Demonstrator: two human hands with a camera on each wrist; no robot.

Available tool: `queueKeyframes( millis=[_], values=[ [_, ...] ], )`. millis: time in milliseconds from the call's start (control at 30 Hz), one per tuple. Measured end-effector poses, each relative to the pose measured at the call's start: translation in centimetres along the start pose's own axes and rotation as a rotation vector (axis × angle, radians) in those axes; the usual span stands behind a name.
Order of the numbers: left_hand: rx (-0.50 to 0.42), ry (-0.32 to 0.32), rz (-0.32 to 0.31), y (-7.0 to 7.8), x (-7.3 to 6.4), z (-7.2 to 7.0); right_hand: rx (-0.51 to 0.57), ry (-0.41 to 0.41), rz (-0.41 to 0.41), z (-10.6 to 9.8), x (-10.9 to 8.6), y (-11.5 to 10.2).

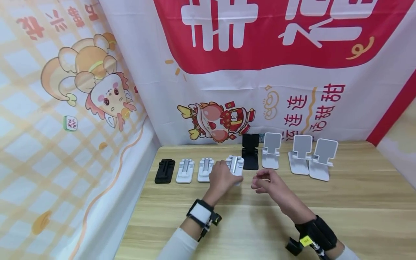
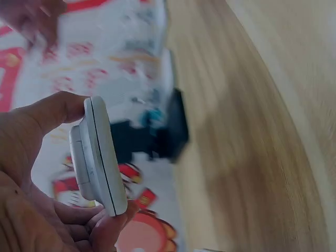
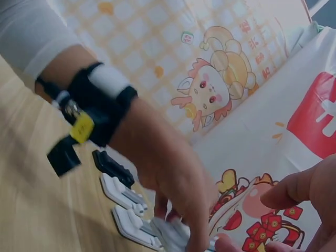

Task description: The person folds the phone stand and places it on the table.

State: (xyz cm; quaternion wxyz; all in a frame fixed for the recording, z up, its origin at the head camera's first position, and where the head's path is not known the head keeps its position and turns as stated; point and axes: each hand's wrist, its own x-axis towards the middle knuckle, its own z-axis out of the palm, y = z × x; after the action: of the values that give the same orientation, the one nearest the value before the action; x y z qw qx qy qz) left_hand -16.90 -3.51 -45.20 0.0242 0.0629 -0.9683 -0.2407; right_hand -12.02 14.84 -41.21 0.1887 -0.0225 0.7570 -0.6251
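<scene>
A folded white phone stand (image 1: pixel 235 164) is gripped by my left hand (image 1: pixel 222 177). In the left wrist view the stand (image 2: pixel 103 157) shows edge-on, thumb at its upper end and fingers at its lower end. My right hand (image 1: pixel 267 183) hovers just right of it with fingers loosely bent and nothing between them. Left of the held stand, a folded black phone stand (image 1: pixel 165 171) and two folded white ones (image 1: pixel 185 172) lie in a row. An unfolded black phone stand (image 1: pixel 250 153) is close behind, between my hands.
Right of the black unfolded stand are three unfolded white phone stands with grey pads (image 1: pixel 272 142), two of them side by side. A printed cloth (image 1: pixel 208 86) hangs along the table's back edge, another (image 1: pixel 74 126) down its left side. The wooden tabletop (image 1: pixel 247 231) spreads in front.
</scene>
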Motion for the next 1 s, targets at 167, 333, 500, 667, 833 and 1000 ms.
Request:
queueKeyframes(
  millis=[167,333,500,667,833,1000],
  values=[
    [-0.009,0.058,-0.042,-0.4,3.2,2.3,-0.007,0.014,0.012,-0.6,-0.4,0.1],
    [0.057,0.119,-0.009,-1.1,4.7,4.3,-0.034,0.028,0.014,-1.1,-1.0,0.6],
    [0.147,0.095,0.000,-1.4,5.2,6.2,-0.074,0.051,0.005,-2.0,-1.3,1.0],
    [0.157,0.030,-0.040,-1.8,5.4,6.3,-0.108,0.056,-0.017,-2.0,-0.3,0.4],
    [0.217,-0.011,-0.016,-1.7,4.6,6.1,-0.228,0.119,-0.085,-1.6,2.1,0.1],
    [0.227,0.032,0.062,-1.5,1.8,5.2,-0.558,0.281,-0.329,-2.1,6.6,0.4]
  ],
)
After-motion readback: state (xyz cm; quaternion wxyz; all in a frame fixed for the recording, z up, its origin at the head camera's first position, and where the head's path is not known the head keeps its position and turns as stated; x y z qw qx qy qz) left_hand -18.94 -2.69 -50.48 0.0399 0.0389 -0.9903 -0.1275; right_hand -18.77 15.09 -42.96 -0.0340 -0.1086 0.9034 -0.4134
